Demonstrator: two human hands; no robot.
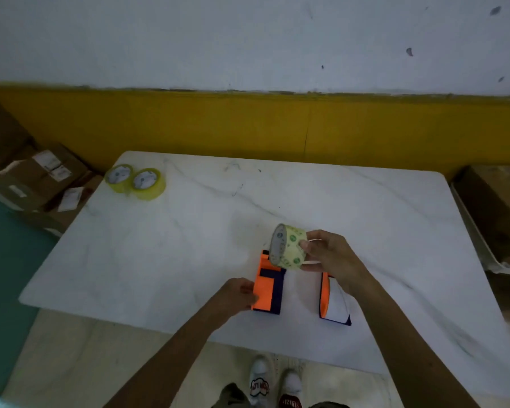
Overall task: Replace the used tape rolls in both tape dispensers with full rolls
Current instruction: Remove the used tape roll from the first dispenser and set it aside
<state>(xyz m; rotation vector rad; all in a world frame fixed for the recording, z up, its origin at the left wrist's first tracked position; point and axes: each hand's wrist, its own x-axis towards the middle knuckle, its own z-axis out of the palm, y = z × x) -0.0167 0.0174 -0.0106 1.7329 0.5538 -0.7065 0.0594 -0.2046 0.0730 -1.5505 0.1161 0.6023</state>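
Note:
Two orange and dark blue tape dispensers stand near the front edge of the white marble table point(159, 260). My left hand point(239, 294) grips the left dispenser point(267, 288) by its side. My right hand point(327, 253) holds a thin, pale tape roll point(289, 247) just above that dispenser's far end. The right dispenser point(333, 301) stands partly hidden under my right wrist. Two thick yellowish tape rolls point(136, 181) lie side by side at the table's far left corner.
Cardboard boxes point(39, 178) are stacked on the floor to the left of the table. Another box point(495, 219) sits off the right edge. A yellow and white wall runs behind. My shoes point(274, 384) show below the front edge.

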